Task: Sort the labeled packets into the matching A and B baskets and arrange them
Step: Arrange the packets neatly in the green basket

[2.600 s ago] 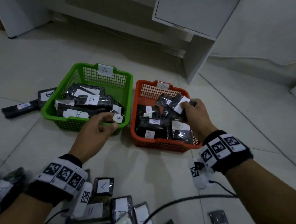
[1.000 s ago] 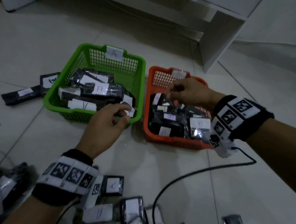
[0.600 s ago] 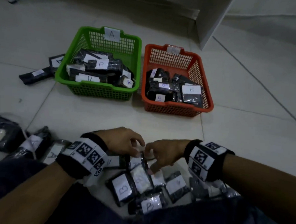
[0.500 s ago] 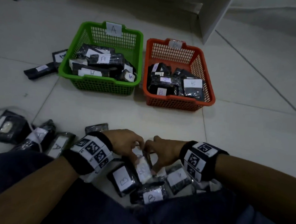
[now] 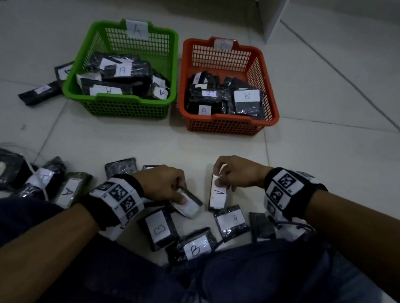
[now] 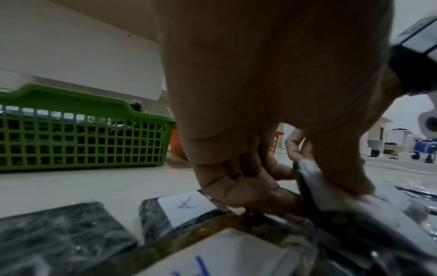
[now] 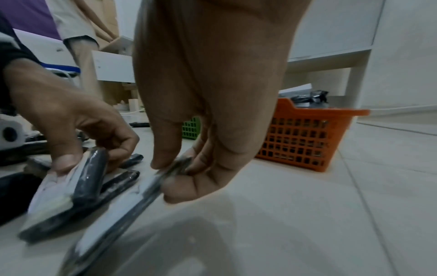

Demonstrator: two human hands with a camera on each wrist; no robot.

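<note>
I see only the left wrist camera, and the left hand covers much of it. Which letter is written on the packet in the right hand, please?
Observer: In the head view the right hand pinches the top end of a packet labelled A.
Operator: Which basket takes it? I read no tag here.
Observer: The green basket carries the A tag on its far rim, left of the orange basket.
Operator: Is anything for B not yet sorted?
Observer: Yes, at least two B packets lie on the floor.
</note>
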